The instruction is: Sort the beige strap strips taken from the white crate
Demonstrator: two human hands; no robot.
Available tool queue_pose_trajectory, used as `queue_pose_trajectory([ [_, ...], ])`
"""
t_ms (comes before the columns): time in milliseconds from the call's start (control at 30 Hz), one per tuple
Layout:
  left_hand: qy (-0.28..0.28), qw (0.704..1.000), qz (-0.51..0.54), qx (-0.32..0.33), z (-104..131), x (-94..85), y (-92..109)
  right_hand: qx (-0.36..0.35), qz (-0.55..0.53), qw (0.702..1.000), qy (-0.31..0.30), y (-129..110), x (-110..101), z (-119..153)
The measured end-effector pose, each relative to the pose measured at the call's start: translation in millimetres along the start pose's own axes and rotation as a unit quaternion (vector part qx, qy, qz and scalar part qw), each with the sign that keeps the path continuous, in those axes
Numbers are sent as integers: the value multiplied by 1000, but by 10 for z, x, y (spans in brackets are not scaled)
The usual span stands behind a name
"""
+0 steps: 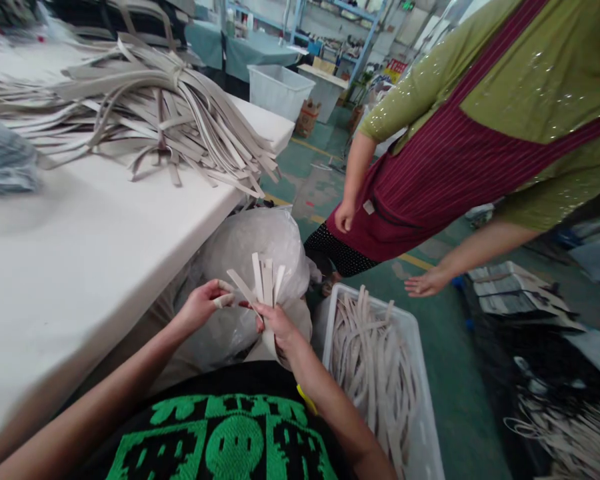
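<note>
In the middle of the view, my right hand [279,327] is wrapped round a small bunch of flat beige strips [266,283]. Their ends fan out above my fingers, and the lower part hangs below my fist. My left hand [207,307] is just left of the bunch, fingers loosely bent and apart, with nothing visible in them. Pale wraps cover some of its fingertips. Beside my right arm stands a white plastic bin [425,373] with many similar strips [370,360] inside.
A large tied pile of strips [180,113] lies on the white table [105,247] to the left, near bluish cloth [5,153]. A clear plastic bag [260,240] stands by the table edge. A co-worker in a maroon apron [430,180] stands at the right, one hand [427,281] above the bin.
</note>
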State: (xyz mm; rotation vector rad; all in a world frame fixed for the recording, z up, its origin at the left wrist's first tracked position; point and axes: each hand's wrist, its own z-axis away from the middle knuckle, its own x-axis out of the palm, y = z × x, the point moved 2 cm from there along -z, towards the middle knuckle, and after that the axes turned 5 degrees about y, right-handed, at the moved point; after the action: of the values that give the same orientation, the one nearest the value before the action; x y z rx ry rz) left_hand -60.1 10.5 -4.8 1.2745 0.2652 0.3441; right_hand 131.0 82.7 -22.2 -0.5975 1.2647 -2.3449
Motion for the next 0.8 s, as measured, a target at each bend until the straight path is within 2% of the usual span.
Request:
queue_pose_trajectory([
  [133, -7, 1000, 12, 18, 82, 82, 10, -17, -22, 999, 36, -154, 200, -16],
  [300, -24, 1000, -10, 11, 124, 107, -21, -70, 9, 994, 87, -292, 267, -38],
  [467, -69, 997, -37, -9, 125, 96, -121, -104, 33, 988, 112, -384, 213, -32],
  [567, -110, 991, -77, -23, 151, 86, -222, -115, 31, 984, 132, -511, 149, -20],
  [800, -161, 977, -130, -53, 259, 49, -390, -166, 27, 969, 180, -815, -34, -48],
])
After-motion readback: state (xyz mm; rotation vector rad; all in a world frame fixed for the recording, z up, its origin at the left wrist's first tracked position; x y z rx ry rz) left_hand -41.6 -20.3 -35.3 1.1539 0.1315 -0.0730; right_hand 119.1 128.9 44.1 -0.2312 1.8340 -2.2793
